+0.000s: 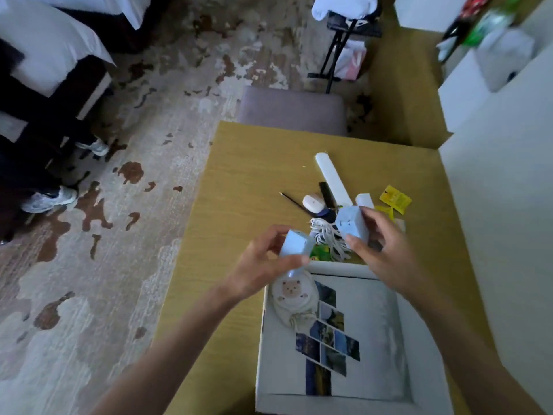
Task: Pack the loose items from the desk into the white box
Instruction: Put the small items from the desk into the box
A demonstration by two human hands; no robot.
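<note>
Your left hand pinches a pale blue block, smooth and boxy with rounded edges, between curled fingers and thumb. Your right hand grips a second blue cube, matte, with small marks on its near face; both could be plug adapters, though the blur makes that unsure.

Just below both grips sits the white box, open, square and shallow. In it, right under your left hand, lies a round cream cloth pouch printed with a bear, resting on a glossy sheet with a diamond mosaic of photos.

Between your two grips a white cable lies in a loose tangle over a green packet. Beyond the right grip are a long white bar, a white oval pebble-shaped thing, a thin black pencil and crinkled yellow sachets.

All rests on a yellow wood-grain desk. Past it stands a mauve padded chair seat, on a beige carpet blotched brown.
</note>
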